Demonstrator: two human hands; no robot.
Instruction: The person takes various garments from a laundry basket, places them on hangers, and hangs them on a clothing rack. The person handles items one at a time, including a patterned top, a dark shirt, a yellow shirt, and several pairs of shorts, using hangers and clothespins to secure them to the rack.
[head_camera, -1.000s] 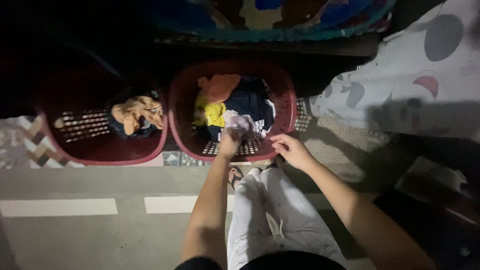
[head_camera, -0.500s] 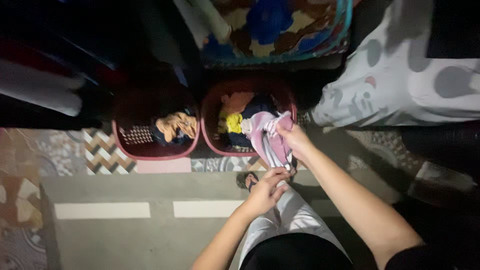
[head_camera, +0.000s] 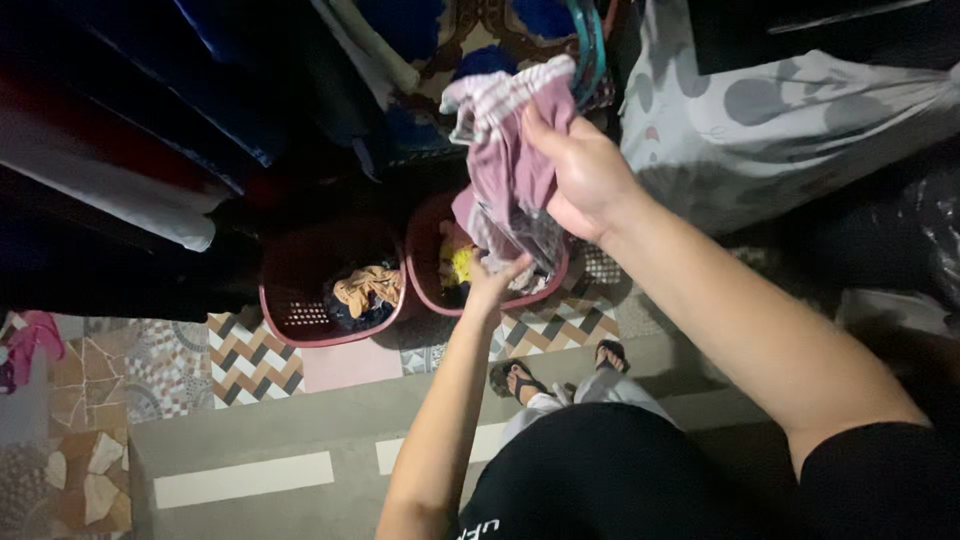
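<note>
Right hand (head_camera: 585, 175) raised, gripping pink garment (head_camera: 510, 150) top; left hand (head_camera: 495, 280) pinching its lower edge.

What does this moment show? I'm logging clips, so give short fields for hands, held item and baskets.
right hand: raised, gripping the top of a pinkish striped garment
left hand: at the garment's lower end
right basket: dark red, holds mixed clothes
left basket: dark red, holds an orange cloth
floor: patterned tiles

Person seen from above, both arms bare.
A black short-sleeved top (head_camera: 600, 470) with a small white print at the hem, pale trousers (head_camera: 590, 392), and dark open sandals (head_camera: 510, 376).
</note>
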